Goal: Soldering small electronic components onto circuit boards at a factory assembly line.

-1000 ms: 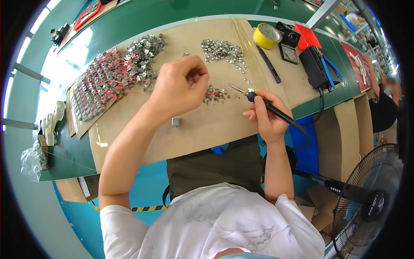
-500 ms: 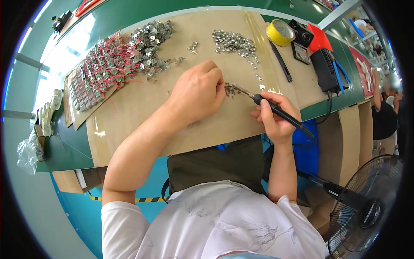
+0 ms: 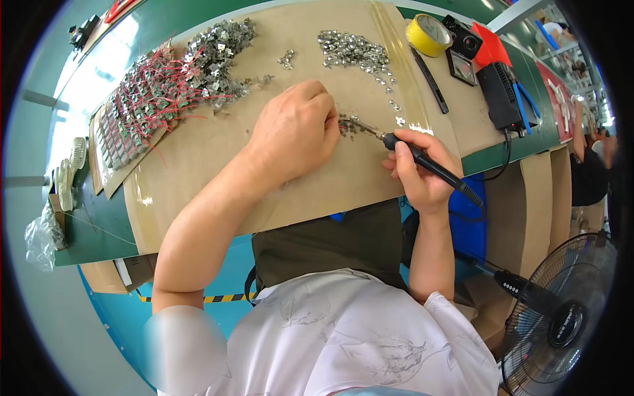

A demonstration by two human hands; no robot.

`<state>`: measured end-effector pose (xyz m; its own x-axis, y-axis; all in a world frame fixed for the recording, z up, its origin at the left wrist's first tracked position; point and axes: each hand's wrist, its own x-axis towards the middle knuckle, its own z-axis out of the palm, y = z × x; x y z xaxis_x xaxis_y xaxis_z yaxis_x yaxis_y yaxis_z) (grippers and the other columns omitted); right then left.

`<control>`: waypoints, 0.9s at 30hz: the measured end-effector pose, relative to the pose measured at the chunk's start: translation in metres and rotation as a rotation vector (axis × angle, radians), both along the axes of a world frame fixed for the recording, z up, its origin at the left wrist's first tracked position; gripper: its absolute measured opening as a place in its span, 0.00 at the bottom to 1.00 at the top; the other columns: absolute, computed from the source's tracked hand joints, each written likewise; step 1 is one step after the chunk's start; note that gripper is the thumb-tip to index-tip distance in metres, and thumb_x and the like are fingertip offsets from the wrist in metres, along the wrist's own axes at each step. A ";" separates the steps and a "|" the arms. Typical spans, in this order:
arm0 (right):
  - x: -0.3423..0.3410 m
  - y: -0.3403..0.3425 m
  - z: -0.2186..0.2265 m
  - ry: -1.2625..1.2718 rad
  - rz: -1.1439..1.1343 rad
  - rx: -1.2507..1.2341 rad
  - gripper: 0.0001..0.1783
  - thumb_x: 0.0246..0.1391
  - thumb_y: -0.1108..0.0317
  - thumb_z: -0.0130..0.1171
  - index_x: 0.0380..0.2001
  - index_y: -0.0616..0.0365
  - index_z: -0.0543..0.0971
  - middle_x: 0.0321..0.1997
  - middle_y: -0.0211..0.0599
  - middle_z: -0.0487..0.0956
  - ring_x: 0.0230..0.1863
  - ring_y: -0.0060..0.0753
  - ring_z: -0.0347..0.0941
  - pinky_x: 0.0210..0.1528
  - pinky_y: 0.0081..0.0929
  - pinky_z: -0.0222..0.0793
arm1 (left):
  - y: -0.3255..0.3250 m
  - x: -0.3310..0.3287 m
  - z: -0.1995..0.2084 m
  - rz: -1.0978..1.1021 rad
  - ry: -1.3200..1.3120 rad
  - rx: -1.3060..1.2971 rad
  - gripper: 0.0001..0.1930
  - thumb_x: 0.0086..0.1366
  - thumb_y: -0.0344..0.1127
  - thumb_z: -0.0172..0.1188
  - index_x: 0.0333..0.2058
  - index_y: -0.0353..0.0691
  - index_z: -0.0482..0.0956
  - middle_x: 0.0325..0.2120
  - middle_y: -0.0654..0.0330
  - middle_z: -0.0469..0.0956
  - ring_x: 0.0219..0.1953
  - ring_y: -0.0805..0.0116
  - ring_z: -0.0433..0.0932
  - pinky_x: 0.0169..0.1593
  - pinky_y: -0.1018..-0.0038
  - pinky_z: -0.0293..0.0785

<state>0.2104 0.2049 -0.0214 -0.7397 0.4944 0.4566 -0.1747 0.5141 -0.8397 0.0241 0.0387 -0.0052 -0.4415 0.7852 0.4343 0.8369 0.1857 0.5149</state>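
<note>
My right hand [image 3: 428, 177] grips a black-handled soldering iron [image 3: 444, 173] like a pen, its metal tip slanting up and left. That tip reaches the fingertips of my left hand [image 3: 294, 132]; whether it touches anything there cannot be made out. The left fingers are pinched together, and the back of the hand hides what they hold. Beside the tip, small dark bits [image 3: 348, 127] lie on the brown paper sheet [image 3: 218, 142]. Farther off are a pile of shiny metal pieces [image 3: 353, 51] and a small cluster of them [image 3: 286, 59].
Metal parts with red wires [image 3: 155, 86] are heaped at far left. At right lie yellow tape [image 3: 429, 36], a black pen-like tool [image 3: 430, 82], a black box [image 3: 500, 99] with a cord and a red tray [image 3: 490, 46]. A fan [image 3: 561, 317] stands low right; another person [image 3: 590, 178] is beyond.
The whole view has shifted slightly, with the table's things now a little higher and farther left. Both hands keep nearly the same pose, the iron's tip still by the left fingers.
</note>
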 end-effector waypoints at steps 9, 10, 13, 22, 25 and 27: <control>0.002 0.000 0.001 -0.005 -0.010 0.038 0.09 0.64 0.79 0.64 0.46 0.70 0.85 0.30 0.34 0.86 0.24 0.18 0.81 0.29 0.18 0.81 | 0.000 0.001 -0.001 0.011 0.015 -0.018 0.05 0.62 0.29 0.64 0.30 0.33 0.83 0.34 0.51 0.81 0.38 0.48 0.82 0.43 0.56 0.81; 0.001 0.000 0.002 -0.006 -0.010 0.052 0.09 0.64 0.79 0.65 0.46 0.70 0.85 0.31 0.35 0.86 0.24 0.19 0.82 0.29 0.18 0.80 | 0.000 0.000 -0.001 0.009 0.017 -0.017 0.05 0.62 0.29 0.64 0.30 0.33 0.83 0.34 0.51 0.81 0.38 0.48 0.82 0.43 0.56 0.81; 0.001 -0.002 0.002 -0.012 -0.012 0.060 0.09 0.64 0.78 0.65 0.46 0.70 0.85 0.31 0.36 0.86 0.24 0.19 0.82 0.29 0.18 0.80 | 0.000 0.001 -0.002 0.017 0.012 -0.023 0.05 0.62 0.29 0.64 0.30 0.34 0.83 0.34 0.52 0.81 0.39 0.48 0.82 0.44 0.56 0.81; 0.001 -0.003 0.003 -0.018 -0.026 0.020 0.09 0.64 0.77 0.66 0.45 0.69 0.85 0.32 0.37 0.87 0.24 0.20 0.83 0.28 0.18 0.79 | 0.000 0.000 -0.002 0.014 0.059 -0.022 0.05 0.62 0.29 0.64 0.30 0.34 0.84 0.34 0.52 0.81 0.40 0.49 0.82 0.45 0.56 0.81; 0.002 -0.001 0.001 -0.024 -0.026 0.011 0.09 0.64 0.77 0.67 0.45 0.70 0.85 0.32 0.37 0.87 0.25 0.20 0.83 0.28 0.18 0.80 | 0.001 0.001 0.000 0.012 0.044 -0.032 0.04 0.62 0.29 0.64 0.30 0.34 0.84 0.35 0.52 0.81 0.40 0.49 0.82 0.46 0.57 0.81; 0.004 -0.001 0.003 -0.035 -0.029 0.006 0.09 0.64 0.77 0.67 0.45 0.70 0.85 0.32 0.37 0.87 0.25 0.20 0.83 0.29 0.18 0.81 | 0.001 0.002 0.001 0.007 0.049 -0.038 0.04 0.62 0.28 0.64 0.30 0.34 0.84 0.35 0.53 0.81 0.41 0.50 0.82 0.46 0.57 0.81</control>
